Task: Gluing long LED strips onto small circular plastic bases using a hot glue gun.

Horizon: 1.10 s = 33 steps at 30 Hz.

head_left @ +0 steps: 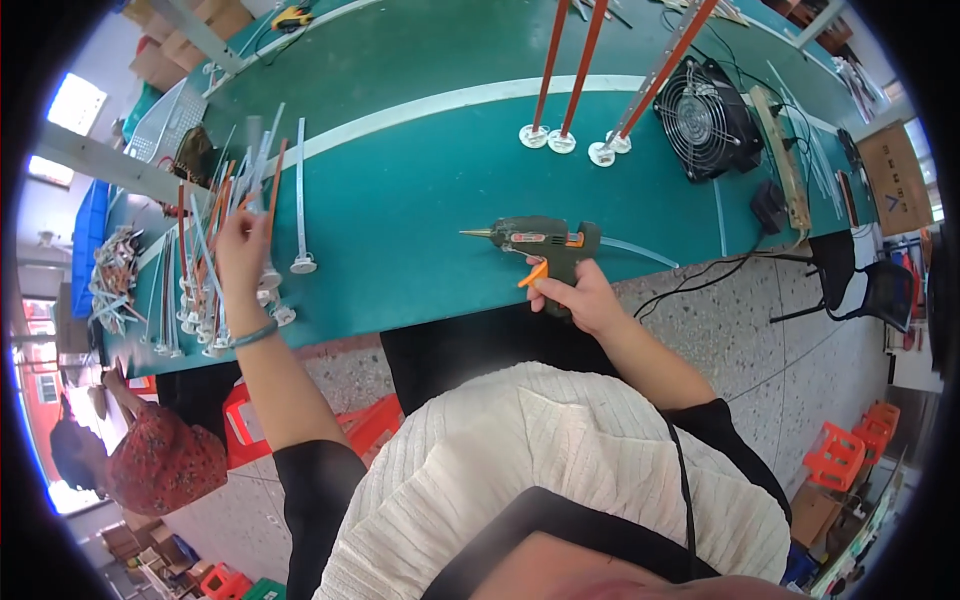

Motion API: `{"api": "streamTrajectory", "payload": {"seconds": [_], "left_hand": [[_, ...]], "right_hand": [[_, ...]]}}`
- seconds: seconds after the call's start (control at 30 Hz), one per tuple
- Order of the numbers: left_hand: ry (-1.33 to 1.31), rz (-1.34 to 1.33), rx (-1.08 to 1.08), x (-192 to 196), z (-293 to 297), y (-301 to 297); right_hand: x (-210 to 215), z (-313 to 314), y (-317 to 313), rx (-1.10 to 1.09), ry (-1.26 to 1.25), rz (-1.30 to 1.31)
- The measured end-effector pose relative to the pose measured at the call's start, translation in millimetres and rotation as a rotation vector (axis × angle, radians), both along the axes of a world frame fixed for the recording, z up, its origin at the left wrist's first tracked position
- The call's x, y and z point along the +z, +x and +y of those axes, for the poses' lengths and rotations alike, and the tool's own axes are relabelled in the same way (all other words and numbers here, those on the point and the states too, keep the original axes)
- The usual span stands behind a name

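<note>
My right hand (pixel 578 292) is wrapped round the handle of a dark green hot glue gun (pixel 540 238), its fingers by the orange trigger. The gun's metal nozzle points left, and a clear glue stick (pixel 640 252) sticks out at its back. At the left, my left hand (pixel 242 245) is closed round a pale strip (pixel 262 160), blurred by motion, with a white round base below. About this hand stands a cluster of brown and pale strips on white round bases (pixel 215 335). One pale strip (pixel 300 200) on its own base stands just right of the cluster.
Several brown strips (pixel 585 70) on white discs stand at the back right beside a black fan (pixel 703 118). A power strip (pixel 782 165) and cables lie at the right edge of the green table (pixel 400 220). Small parts (pixel 118 270) are piled far left; a person (pixel 165 455) sits there.
</note>
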<state>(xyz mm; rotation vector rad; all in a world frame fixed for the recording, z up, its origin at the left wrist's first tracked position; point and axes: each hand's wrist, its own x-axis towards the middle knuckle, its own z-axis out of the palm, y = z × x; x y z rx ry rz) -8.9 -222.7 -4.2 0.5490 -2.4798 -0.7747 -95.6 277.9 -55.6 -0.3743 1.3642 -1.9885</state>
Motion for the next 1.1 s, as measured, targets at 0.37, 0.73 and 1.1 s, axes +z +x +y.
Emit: {"api": "streamTrajectory", "payload": {"seconds": [0.37,0.73,1.1], "left_hand": [[0.346,0.362,-0.126,57,169,1],[0.131,0.178,-0.394,15,221,-26],[0.121,0.251,-0.391,2,217,-27]], "right_hand": [[-7,0,0,0.023,-0.055,0.021],[18,-7,10,0.023,0.244,0.426],[16,-41,8,0.047,0.495,0.765]]}}
